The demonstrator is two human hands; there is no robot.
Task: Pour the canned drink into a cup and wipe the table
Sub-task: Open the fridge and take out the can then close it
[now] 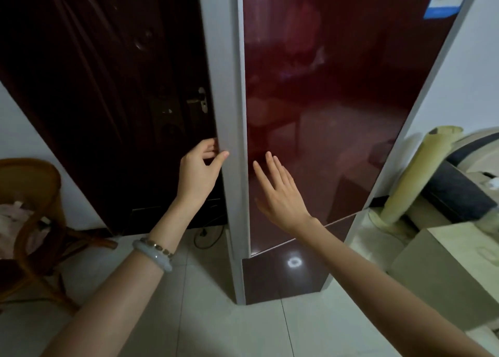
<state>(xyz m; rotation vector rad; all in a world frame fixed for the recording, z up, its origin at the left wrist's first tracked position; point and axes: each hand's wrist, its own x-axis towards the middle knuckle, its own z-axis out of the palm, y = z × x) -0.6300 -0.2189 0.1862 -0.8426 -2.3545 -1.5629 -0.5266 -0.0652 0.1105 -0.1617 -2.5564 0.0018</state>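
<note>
A tall fridge with a glossy dark-red door (337, 92) and a grey side edge (232, 130) fills the middle of the head view. My left hand (201, 170) grips that grey left edge of the door, fingers curled behind it and thumb on the front. My right hand (280, 192) is spread with straight fingers, flat against or just in front of the red door panel. No can, cup or cloth is in view.
A dark wooden door (108, 100) with a metal handle stands left of the fridge. A rattan chair (32, 216) sits at the far left. At the right are a rolled pale mat (415, 173), a dark cushion (456, 192) and a light cabinet top (453, 259). The floor is pale tile.
</note>
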